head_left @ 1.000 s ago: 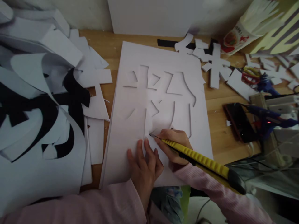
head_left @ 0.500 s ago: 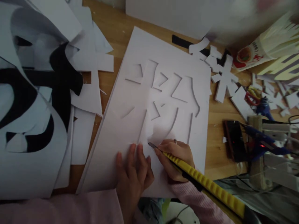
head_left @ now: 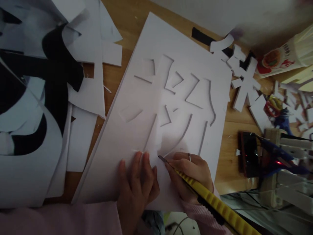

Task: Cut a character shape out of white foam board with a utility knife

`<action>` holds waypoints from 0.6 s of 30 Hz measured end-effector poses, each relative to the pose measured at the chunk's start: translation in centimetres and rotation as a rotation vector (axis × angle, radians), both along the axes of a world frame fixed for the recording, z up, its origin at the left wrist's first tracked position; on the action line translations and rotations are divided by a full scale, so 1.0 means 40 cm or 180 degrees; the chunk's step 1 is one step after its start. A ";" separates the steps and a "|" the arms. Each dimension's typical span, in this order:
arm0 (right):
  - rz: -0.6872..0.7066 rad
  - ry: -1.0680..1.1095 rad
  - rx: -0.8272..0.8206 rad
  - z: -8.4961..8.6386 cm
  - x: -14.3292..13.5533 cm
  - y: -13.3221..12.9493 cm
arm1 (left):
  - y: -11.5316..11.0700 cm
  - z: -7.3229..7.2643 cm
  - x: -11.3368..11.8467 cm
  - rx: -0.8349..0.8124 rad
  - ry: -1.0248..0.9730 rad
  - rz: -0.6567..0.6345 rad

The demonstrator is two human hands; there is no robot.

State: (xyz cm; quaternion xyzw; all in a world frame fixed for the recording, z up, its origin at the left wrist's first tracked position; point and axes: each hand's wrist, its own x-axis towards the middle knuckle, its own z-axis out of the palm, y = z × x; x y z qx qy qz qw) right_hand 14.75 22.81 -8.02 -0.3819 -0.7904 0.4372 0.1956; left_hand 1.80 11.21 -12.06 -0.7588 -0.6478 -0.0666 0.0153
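Note:
My right hand [head_left: 192, 171] is wrapped round a yellow utility knife [head_left: 215, 202], its blade tip touching a large white board [head_left: 117, 137]. Several angular and curved shapes are cut into this board, with thin dark edges. My left hand [head_left: 138, 186] lies on the board's lower part, left of the blade, fingers spread and pressing down with nothing held. The board lies tilted on the wooden table [head_left: 228, 156], over what looks like another sheet.
Large printed sheets with black strokes [head_left: 56, 94] overlap white offcuts [head_left: 83, 137] at left. At upper right are cut white character pieces [head_left: 244, 85] and a red-and-white bag [head_left: 278, 60]. A phone [head_left: 249, 153], a blue glue gun [head_left: 276, 155] and cables lie at right.
The view has shifted, so the board's cutouts and the right-side objects sit farther right. Both hands keep about the same pose, and the knife tip stays near the same part of the board.

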 end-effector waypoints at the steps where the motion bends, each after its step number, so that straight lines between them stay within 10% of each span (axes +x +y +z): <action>1: -0.0045 0.0021 0.0041 0.002 0.001 0.002 | 0.000 0.001 0.000 -0.0031 0.0011 -0.0023; 9: -0.0079 0.0029 -0.0148 0.007 0.003 0.009 | -0.001 0.002 -0.003 -0.0005 0.0000 -0.0061; 18: -0.2182 0.2037 -0.1020 -0.024 0.001 0.015 | 0.030 0.036 -0.050 0.0156 0.0708 -0.0743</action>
